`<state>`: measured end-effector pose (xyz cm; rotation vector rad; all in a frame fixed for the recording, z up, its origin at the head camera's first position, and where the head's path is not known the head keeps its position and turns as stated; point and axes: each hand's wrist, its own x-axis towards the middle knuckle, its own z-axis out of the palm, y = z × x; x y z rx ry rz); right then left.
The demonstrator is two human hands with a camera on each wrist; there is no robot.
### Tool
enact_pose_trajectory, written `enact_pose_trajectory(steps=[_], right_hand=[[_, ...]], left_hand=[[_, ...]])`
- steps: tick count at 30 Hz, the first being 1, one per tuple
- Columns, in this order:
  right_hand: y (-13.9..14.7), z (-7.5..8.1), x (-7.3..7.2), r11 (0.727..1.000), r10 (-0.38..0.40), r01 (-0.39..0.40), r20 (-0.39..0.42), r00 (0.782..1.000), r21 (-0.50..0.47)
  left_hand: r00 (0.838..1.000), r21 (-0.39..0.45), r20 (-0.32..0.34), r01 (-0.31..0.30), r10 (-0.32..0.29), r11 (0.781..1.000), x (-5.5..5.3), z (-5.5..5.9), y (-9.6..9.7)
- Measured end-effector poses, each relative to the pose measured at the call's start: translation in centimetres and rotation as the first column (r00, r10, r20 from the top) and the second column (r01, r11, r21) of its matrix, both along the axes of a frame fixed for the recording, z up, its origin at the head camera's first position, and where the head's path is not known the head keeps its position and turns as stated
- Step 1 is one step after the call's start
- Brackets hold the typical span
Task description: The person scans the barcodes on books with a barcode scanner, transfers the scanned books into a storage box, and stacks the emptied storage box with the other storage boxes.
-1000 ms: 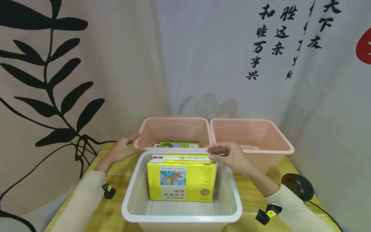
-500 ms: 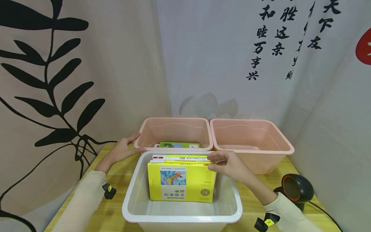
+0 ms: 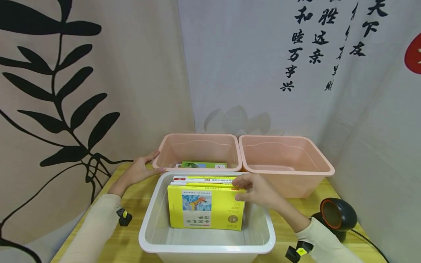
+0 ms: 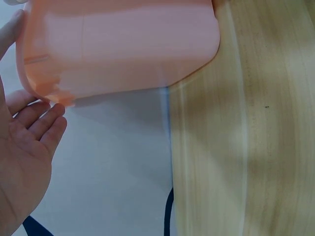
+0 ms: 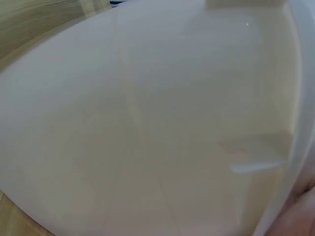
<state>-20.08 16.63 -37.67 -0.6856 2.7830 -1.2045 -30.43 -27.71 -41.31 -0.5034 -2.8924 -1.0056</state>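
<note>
A white plastic bin (image 3: 207, 249) stands at the front of the table. Inside it several books stand upright, the foremost a yellow book (image 3: 223, 210) with a picture on its cover. My right hand (image 3: 260, 190) pinches that book's top right corner, thumb on the cover, fingers over the top edge. My left hand (image 3: 139, 171) holds the left end of a pink bin (image 3: 197, 144) behind. In the left wrist view its fingers (image 4: 47, 125) lie against the pink rim, loosely bent. The right wrist view mostly shows the white bin's outer wall (image 5: 147, 108).
Low in the left pink bin lies a green book (image 3: 205, 165). Another pink bin (image 3: 283, 153) stands beside it on the right. A black round device (image 3: 338, 214) with a cable sits at the right edge of the wooden table (image 3: 126, 233).
My right hand has come forward and slightly left, from the rear books' right ends to the front yellow book's top corner. The left hand stays where it was.
</note>
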Motion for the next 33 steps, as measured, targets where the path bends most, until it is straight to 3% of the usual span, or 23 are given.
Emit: enact_pose_trajectory(steps=[11,18,27,33], right_hand=[[-1.1,-0.3,0.0,0.982,-0.054,0.060,-0.038,0.998,0.180],[-0.8,-0.3,0.0,0.975,0.039,-0.016,-0.098,0.994,0.220],[-0.6,0.2,0.6,0.981,0.129,-0.117,-0.074,0.989,0.153],[-0.7,-0.1,0.8,0.993,0.117,-0.115,-0.090,0.989,0.024]], left_hand=[[1.000,-0.001,-0.023,0.013,-0.013,1.000,-0.2,-0.1,0.0],[1.000,-0.003,-0.018,0.009,-0.009,1.000,-0.1,-0.1,0.1],[1.000,0.006,-0.013,0.009,-0.008,1.000,0.0,-0.1,0.1],[1.000,0.005,-0.022,0.005,-0.005,1.000,0.0,-0.1,0.1]])
